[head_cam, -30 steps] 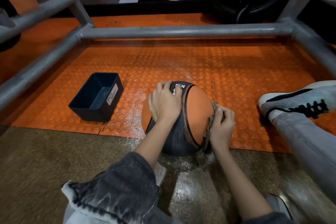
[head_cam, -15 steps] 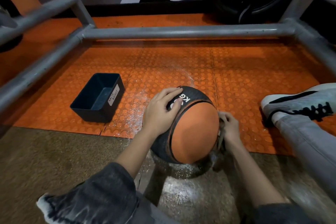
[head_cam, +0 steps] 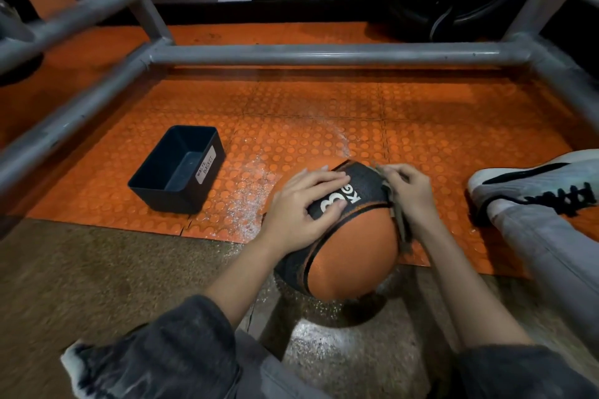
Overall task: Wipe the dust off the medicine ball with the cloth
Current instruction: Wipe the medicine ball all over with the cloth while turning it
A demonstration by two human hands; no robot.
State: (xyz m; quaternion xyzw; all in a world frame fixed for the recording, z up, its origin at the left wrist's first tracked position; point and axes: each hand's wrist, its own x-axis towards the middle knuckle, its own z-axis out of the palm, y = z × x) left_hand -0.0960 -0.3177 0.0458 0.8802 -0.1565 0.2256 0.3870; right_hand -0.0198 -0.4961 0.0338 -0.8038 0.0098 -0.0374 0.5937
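Mid-wipe, I judge: the medicine ball (head_cam: 353, 256) sits centre frame on the floor, left hand (head_cam: 298, 214) with fingers flat on top, right hand (head_cam: 410, 194) with fingers pinching the cloth (head_cam: 400, 220) against its frame-right side (underside probably left).

A black bin (head_cam: 163, 198) labelled "WASTE BASKET" sits open-topped on an orange studded mat (head_cam: 324, 107), with white powder (head_cam: 246, 201) scattered just to its right. A grey tube frame (head_cam: 324, 53) crosses above the mat. A white shoe (head_cam: 531, 185) with black laces rests at the right edge.
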